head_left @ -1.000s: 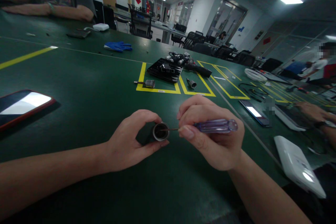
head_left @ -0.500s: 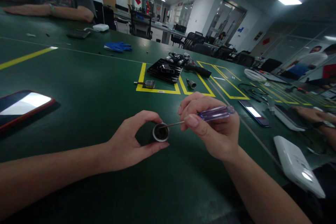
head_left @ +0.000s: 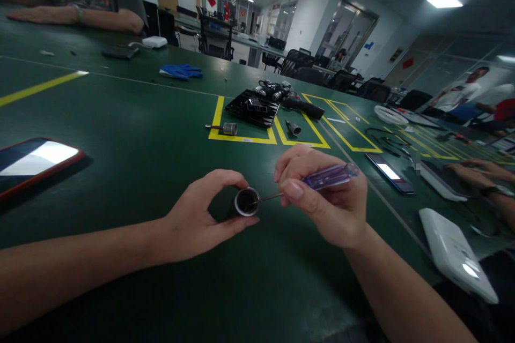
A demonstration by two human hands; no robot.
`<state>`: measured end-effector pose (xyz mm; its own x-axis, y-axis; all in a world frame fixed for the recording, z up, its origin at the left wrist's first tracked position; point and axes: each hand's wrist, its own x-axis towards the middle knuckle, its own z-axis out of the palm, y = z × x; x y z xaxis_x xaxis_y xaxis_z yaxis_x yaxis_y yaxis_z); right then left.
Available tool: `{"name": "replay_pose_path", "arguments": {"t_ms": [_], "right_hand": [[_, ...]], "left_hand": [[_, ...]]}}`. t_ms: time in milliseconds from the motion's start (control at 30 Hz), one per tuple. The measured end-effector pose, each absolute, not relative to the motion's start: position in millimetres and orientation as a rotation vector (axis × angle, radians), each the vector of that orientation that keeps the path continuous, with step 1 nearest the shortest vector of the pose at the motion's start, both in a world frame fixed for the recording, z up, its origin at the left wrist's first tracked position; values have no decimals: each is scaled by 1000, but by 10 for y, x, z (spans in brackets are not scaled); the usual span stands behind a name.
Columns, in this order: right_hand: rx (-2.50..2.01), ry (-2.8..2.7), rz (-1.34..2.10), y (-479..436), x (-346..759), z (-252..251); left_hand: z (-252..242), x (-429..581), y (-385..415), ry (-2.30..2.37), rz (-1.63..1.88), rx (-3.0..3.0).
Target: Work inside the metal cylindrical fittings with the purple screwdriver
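Note:
Between the thumb and fingers of my left hand (head_left: 205,214) is a small dark metal cylinder (head_left: 240,211) with a bright rim, its open end turned up toward me. My right hand (head_left: 325,193) grips the clear purple handle of a screwdriver (head_left: 332,176). The thin shaft points left, and its tip reaches into the cylinder's mouth by the right side of the rim. What the tip touches inside is too dark to make out. Beyond my hands, a metal part with a thin stem (head_left: 229,128) and a cone-shaped metal part (head_left: 295,129) lie on the green table.
Black ribbed plate (head_left: 253,110), bundled cables (head_left: 273,88) and a black handle-like piece (head_left: 308,107) lie around yellow tape outlines. A phone (head_left: 40,163) is at left; another phone (head_left: 389,173) and a white device (head_left: 456,252) are at right. Blue glove (head_left: 181,72) lies farther back. Other people sit nearby.
The screwdriver's tip has shifted from the top of the cylinder's rim down to its right side, and the handle has turned slightly. My left hand and the cylinder stay nearly still.

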<state>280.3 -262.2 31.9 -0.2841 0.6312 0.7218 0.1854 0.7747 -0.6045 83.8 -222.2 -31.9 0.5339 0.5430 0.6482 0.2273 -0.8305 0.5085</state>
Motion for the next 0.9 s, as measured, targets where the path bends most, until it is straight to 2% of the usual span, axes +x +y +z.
{"name": "replay_pose_path", "arguments": {"t_ms": [900], "right_hand": [[-639, -1896, 403, -2646, 2809, 347]], "left_hand": [[-338, 831, -2213, 684, 1153, 2475]]}}
